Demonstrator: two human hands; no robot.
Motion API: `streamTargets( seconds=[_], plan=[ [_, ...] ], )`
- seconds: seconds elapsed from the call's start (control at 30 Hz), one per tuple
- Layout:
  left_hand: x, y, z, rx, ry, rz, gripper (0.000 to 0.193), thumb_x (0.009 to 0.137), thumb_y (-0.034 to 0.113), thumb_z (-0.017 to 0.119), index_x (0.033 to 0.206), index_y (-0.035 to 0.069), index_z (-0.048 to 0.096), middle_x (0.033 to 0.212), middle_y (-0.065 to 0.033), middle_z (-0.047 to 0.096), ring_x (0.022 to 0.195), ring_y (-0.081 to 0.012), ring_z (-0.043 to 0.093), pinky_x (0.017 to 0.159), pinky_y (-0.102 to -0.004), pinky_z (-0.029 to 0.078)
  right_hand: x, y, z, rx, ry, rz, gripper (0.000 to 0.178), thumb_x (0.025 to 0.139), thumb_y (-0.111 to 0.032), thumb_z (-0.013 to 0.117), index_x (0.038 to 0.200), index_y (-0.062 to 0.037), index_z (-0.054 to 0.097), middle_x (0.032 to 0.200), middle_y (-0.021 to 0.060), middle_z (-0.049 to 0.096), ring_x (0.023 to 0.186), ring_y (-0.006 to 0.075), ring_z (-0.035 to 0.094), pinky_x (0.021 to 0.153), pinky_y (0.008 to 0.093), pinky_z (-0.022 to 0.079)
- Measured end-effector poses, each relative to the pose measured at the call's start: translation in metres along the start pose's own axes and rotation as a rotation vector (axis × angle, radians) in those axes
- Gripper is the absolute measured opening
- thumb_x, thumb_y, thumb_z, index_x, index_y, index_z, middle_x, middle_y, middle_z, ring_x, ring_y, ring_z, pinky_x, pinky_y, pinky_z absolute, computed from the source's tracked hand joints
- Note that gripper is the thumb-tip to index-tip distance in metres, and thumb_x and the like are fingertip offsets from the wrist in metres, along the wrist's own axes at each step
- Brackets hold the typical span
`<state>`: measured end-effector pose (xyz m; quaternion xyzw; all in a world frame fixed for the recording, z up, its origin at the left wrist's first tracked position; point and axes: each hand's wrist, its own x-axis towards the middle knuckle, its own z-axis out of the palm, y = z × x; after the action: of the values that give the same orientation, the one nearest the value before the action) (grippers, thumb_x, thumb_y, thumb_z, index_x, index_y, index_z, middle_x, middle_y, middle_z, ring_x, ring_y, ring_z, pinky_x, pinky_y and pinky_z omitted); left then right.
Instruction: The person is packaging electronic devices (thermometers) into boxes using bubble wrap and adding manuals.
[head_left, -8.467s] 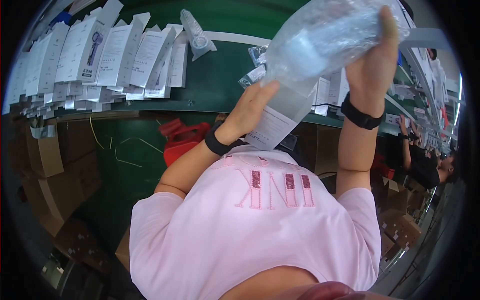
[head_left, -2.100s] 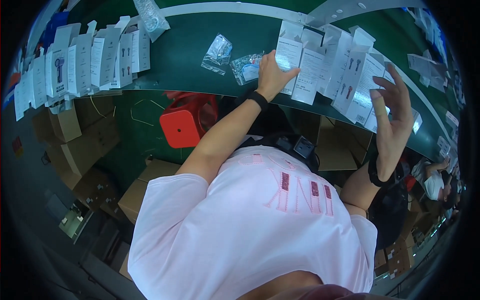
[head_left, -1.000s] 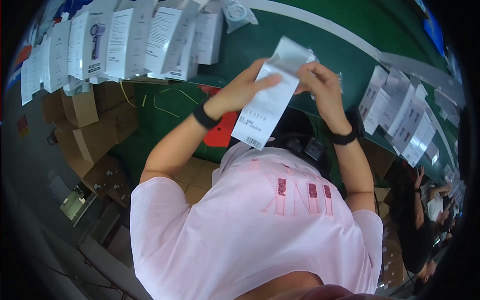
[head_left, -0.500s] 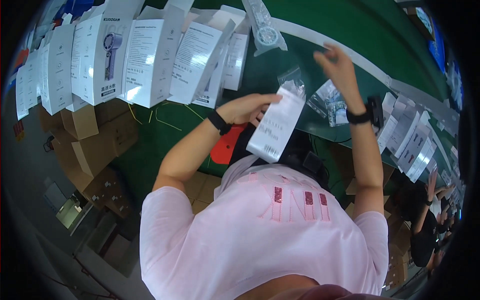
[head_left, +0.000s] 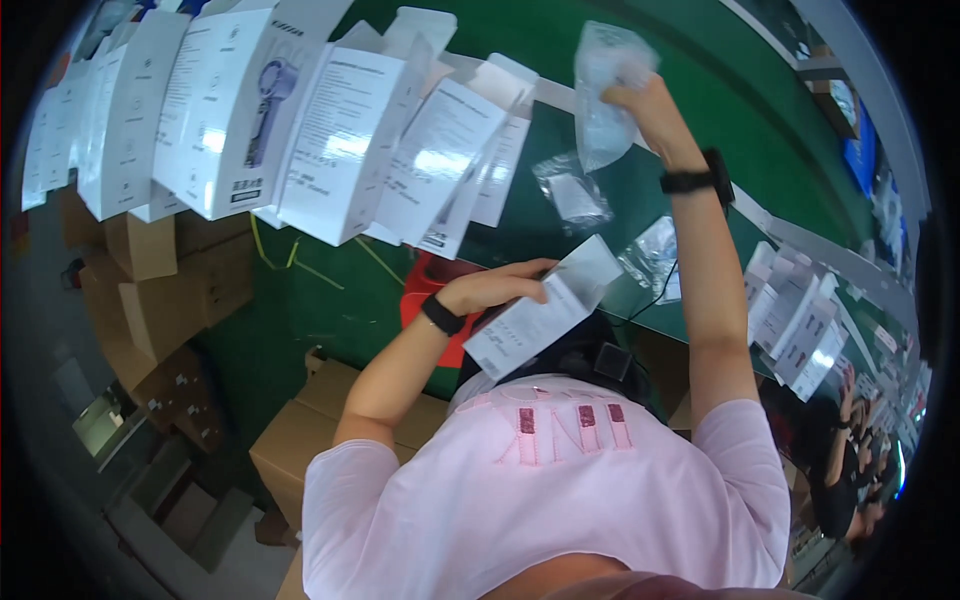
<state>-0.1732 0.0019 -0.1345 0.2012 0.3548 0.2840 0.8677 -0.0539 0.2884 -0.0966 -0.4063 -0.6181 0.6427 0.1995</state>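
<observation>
My left hand is closed around a slim white carton, held tilted in front of my waist with its upper end flap standing open. Out over the worktable, my right hand grips a bagged handheld fan; the cloudy clear plastic blurs its outline. Between the two hands, a small clear bag with a white piece inside lies on the dark green tabletop. Another clear bag of small parts rests to its right, below my right forearm.
Several white cartons with open tops stand in a row at the left. More small cartons are grouped at the right table edge. Brown cardboard boxes sit on the floor, beside a red stool. Other people are at the far right.
My right hand has reached up and left and taken hold of the bagged fan. The carton in my left hand has tilted further over. The whole view has shifted a little.
</observation>
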Motion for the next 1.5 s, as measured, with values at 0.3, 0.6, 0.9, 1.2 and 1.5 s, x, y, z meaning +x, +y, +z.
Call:
streamTargets(
  seconds=[0.3,0.6,0.9,1.2,1.5],
  plan=[
    [-0.001,0.045,0.061,0.052,-0.071,0.038,0.076,0.086,0.031,0.066,0.146,0.002,0.029,0.138,-0.0116,0.047,0.121,-0.0170,0.050,0.101,-0.0289,0.039,-0.143,-0.070,-0.080,0.723,-0.277,-0.390,0.071,0.071,-0.009,0.061,0.139,-0.0102,0.039,0.102,0.0124,0.054,0.101,0.0288,0.054,0.100,0.0514,0.042],
    [-0.004,0.071,0.095,-0.052,0.227,0.280,0.058,0.091,0.037,0.050,0.134,-0.002,0.045,0.128,-0.0120,0.056,0.114,-0.0199,0.056,0.099,-0.0317,0.040,-0.208,-0.077,-0.100,1.129,-0.605,-0.493,0.068,0.082,-0.027,0.063,0.143,-0.0130,0.037,0.098,0.0096,0.051,0.100,0.0279,0.052,0.100,0.0575,0.040],
    [0.038,0.069,0.189,0.541,0.424,0.487,0.055,0.099,0.042,0.037,0.120,-0.007,0.055,0.114,-0.0207,0.062,0.105,-0.0275,0.060,0.090,-0.0327,0.045,-0.281,-0.149,-0.161,0.577,0.482,-0.315,0.052,0.095,-0.033,0.052,0.132,0.0025,0.044,0.131,0.0267,0.049,0.124,0.0354,0.050,0.104,0.0492,0.042],
    [0.047,0.038,0.195,0.342,0.584,0.732,0.062,0.099,0.042,0.034,0.132,-0.009,0.044,0.119,-0.0285,0.057,0.109,-0.0404,0.056,0.094,-0.0375,0.041,-0.263,-0.099,-0.098,0.334,0.333,-0.269,0.034,0.090,-0.020,0.066,0.119,-0.0052,0.059,0.110,0.0078,0.063,0.100,0.0177,0.060,0.090,0.0309,0.045],
    [0.044,0.027,0.185,0.326,0.478,0.670,0.067,0.099,0.046,0.033,0.134,-0.010,0.042,0.120,-0.0275,0.057,0.113,-0.0360,0.055,0.098,-0.0353,0.038,-0.240,-0.110,-0.079,-0.617,0.168,-0.400,0.041,0.094,-0.030,0.061,0.123,-0.0021,0.055,0.113,0.0091,0.060,0.101,0.0163,0.056,0.089,0.0284,0.043]
  ],
)
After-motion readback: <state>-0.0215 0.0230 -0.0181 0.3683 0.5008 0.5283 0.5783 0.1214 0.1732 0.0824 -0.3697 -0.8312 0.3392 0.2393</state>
